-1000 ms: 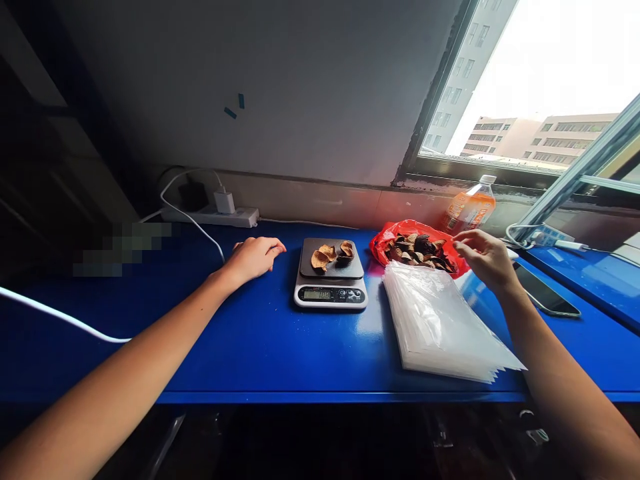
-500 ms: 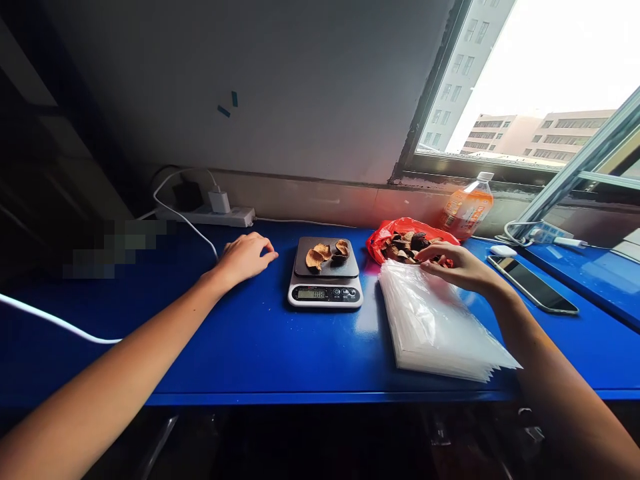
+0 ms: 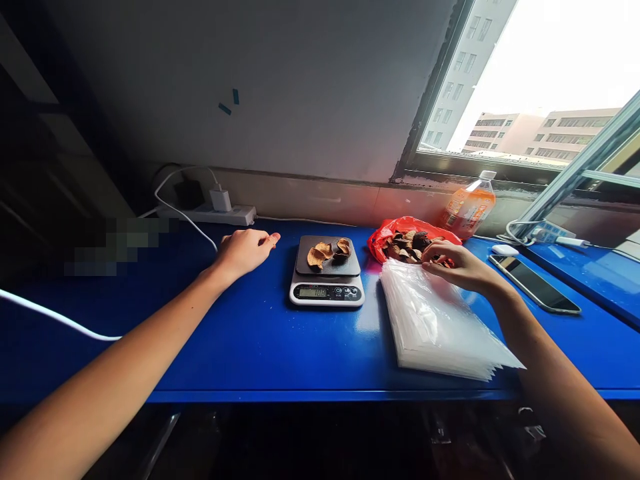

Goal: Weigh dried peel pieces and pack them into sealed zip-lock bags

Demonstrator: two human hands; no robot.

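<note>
A small white kitchen scale point(image 3: 327, 296) stands on the blue table, its display lit with digits that look like 108. Several curled brown pieces of dried peel point(image 3: 317, 258) lie on its dark weighing plate. Left of the scale, my left hand point(image 3: 243, 252) rests with its fingers curled in and the thumb sticking forward, apart from the scale. My right hand point(image 3: 456, 263) hovers at the far end of a stack of clear plastic bags point(image 3: 435, 327), fingers bent and slightly apart. Just beyond its fingertips is a red plastic bag point(image 3: 383, 235), opened around more dried peel.
Behind the red bag stands a bottle of orange drink point(image 3: 470, 205). On the right lie a phone point(image 3: 537, 285) and a white earbud case point(image 3: 504, 250). A power strip point(image 3: 243, 215) with a white charger point(image 3: 220, 199) sits by the wall, its cable point(image 3: 187, 219) running onto the table.
My left hand's fingers have curled in more, with the thumb lifted a little. My right hand's fingers have drawn slightly closer together. The peel on the scale stays put.
</note>
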